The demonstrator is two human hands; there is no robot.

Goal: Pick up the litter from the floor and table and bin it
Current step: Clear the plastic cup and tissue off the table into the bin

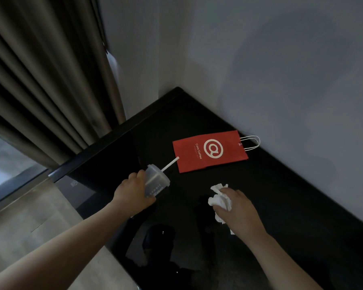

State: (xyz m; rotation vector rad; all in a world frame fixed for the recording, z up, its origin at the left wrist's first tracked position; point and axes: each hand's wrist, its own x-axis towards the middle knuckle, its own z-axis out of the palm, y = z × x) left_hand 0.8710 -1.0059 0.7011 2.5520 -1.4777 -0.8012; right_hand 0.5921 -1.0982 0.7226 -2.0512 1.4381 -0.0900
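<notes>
Left hand (132, 190) extended forward, gripping cup (156, 183); right hand (237, 208) palm down, clutching tissue (220, 200)

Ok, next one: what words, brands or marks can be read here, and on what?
"Catti Coffee", white, beside a white circular logo, on the red paper bag.
Finer line under it: too small to read.
Print on the plastic cup that the left hand grips: blurred, unreadable.
Mark on the dark panel: too small.
The crumpled tissue in the right hand: no text.

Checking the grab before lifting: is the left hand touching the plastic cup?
Touching. The head view shows the left hand gripping the plastic cup, with its fingers curled round the side.
</notes>
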